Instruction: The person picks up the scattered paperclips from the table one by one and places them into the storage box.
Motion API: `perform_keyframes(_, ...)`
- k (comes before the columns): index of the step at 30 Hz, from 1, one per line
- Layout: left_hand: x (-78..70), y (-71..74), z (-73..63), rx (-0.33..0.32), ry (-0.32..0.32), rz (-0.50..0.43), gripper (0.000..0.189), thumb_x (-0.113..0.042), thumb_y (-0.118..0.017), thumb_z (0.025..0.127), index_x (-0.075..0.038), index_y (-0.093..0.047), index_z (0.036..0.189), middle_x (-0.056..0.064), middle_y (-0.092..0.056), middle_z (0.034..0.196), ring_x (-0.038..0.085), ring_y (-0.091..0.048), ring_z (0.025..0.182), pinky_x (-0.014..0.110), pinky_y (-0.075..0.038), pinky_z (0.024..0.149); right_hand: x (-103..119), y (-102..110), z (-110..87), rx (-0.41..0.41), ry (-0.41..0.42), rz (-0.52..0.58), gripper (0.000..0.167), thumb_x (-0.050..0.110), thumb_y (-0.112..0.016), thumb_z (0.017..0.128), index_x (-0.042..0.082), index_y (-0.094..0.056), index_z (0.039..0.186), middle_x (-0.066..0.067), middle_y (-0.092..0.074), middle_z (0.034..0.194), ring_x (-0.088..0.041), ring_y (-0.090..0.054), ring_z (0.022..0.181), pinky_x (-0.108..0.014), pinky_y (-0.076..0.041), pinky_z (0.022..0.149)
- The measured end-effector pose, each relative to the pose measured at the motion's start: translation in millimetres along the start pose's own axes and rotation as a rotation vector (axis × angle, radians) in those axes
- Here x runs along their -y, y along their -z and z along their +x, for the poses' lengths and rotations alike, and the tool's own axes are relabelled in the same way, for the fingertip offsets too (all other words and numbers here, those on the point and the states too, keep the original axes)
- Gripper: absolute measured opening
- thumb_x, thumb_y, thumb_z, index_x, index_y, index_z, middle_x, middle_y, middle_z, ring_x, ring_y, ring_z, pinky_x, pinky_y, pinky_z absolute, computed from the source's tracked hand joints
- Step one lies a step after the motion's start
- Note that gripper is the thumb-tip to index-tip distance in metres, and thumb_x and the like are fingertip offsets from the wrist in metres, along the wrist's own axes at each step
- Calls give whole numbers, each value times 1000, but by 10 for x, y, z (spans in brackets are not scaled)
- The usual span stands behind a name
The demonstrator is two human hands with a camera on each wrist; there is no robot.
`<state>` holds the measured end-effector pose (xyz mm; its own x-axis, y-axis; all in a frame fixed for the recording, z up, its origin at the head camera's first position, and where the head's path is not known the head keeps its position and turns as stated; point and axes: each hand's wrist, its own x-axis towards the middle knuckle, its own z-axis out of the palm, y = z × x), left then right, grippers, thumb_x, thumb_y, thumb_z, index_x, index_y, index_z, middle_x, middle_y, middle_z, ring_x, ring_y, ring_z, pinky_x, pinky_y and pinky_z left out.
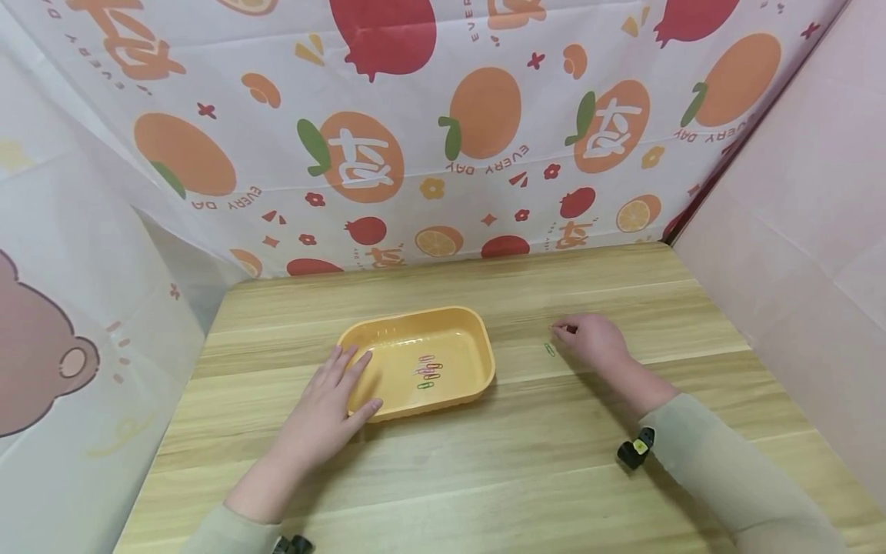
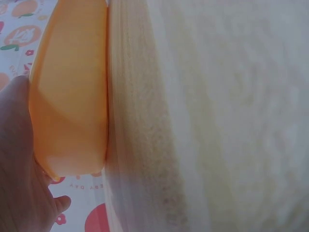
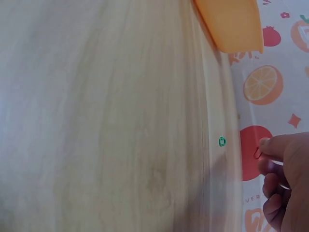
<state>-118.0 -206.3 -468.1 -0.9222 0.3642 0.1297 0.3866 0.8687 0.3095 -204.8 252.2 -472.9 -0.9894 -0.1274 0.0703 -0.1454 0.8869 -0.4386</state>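
A shallow yellow plastic tray (image 1: 477, 338) sits on the table, its near wall (image 2: 72, 96) large in the left wrist view. Several pink, red and green paper clips (image 1: 428, 371) lie together on its floor. My left hand (image 1: 332, 400) rests over the tray's left end with fingers spread, the thumb at the near rim. To the right of the tray, my right hand (image 1: 597, 338) pinches a small red paper clip (image 3: 257, 153) between thumb and forefinger, just above the table. A single green paper clip (image 1: 549, 349) lies on the wood beside that hand.
The wood-grain table (image 1: 443, 485) runs back to a fruit-printed cloth (image 1: 415, 138). Pale cloth panels (image 1: 796, 200) stand along the left and right sides.
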Motion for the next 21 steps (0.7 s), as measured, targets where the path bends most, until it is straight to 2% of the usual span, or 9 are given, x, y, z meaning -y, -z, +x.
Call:
perform_keyframes(5,-1,2,-5,-1,-1,1,79,-55,-54,97,-21,-21,160,12,-17,164,36,-6,151,61,-15,118,27,20,17,-46,-21,96,27,37,-64,97,18,-78,109,-5,-74,112,-25,-68,103,-47,-54,88)
perform_keyframes(11,-9,5,-5,-4,1,-1,78,-53,-56,97,-20,-22,159,12,-16,165,36,-6,151,61,-15,118,60,50,10,-63,-47,200,30,40,-64,96,18,-78,109,-5,-73,113,-27,-66,109,-49,-52,93)
perform_keyframes(16,-21,15,-9,0,5,-3,78,-52,-57,97,-21,-21,160,12,-16,165,35,-5,151,61,-15,118,86,67,15,-74,-48,239,28,40,-66,95,19,-78,108,-4,-73,113,-24,-67,104,-46,-55,88)
perform_keyframes(21,-29,28,-13,8,12,-2,78,-53,-56,97,-21,-21,160,11,-16,165,34,-5,151,61,-14,118,131,79,31,-72,-44,260,29,41,-66,95,19,-79,108,-3,-75,104,-18,-67,89,-38,-54,75)
